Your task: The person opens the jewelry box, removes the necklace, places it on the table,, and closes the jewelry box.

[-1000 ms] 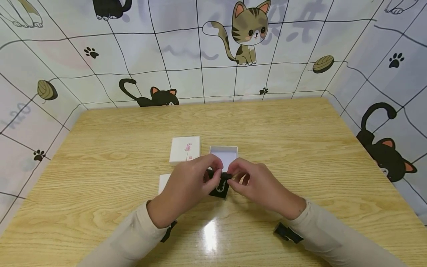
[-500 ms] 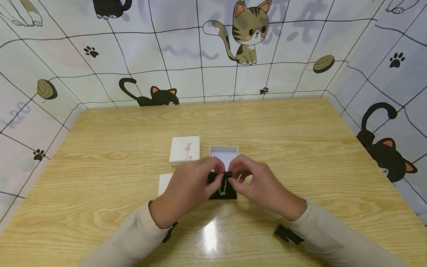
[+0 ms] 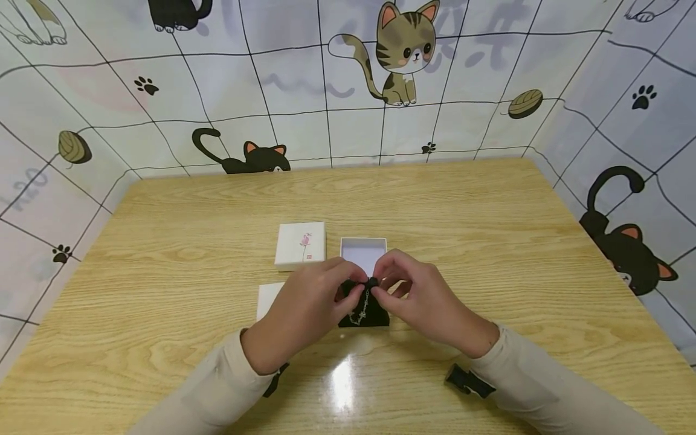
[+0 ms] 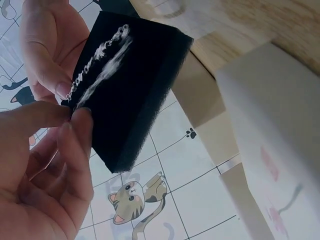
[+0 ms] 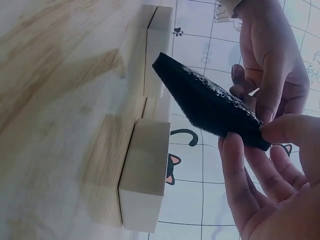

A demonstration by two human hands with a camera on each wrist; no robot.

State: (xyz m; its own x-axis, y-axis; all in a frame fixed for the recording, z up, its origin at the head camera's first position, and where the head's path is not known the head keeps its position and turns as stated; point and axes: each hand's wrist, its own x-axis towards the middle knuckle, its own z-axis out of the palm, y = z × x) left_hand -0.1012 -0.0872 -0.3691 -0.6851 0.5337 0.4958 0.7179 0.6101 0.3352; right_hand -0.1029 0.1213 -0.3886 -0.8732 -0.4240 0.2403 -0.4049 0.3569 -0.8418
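Note:
A black velvety jewelry pad [image 3: 379, 316] is held up between both hands, tilted. A silver chain bracelet [image 3: 357, 314] lies looped down its face, its ends running to the top edge at the fingertips. My left hand [image 3: 318, 296] pinches that edge beside the chain ends. Close by, my right hand [image 3: 421, 296] grips the same edge, thumb on the face and fingers behind, as the right wrist view shows with the pad [image 5: 200, 100]. Fingertips hide the chain ends. Just behind the hands sits an open white box [image 3: 364, 249], its near part covered by them.
A white lid [image 3: 300, 244] with a pink flower print lies left of the open box on the wooden table [image 3: 462, 217]. Another white item [image 3: 269, 297] is partly hidden by the left hand. A cat-print curtain [image 3: 304, 90] surrounds the table's back and sides.
The pad has turned from a slant to face the head camera more squarely, showing more of its face. The bracelet's loop has spread wider. Both hands stay nearly in place.

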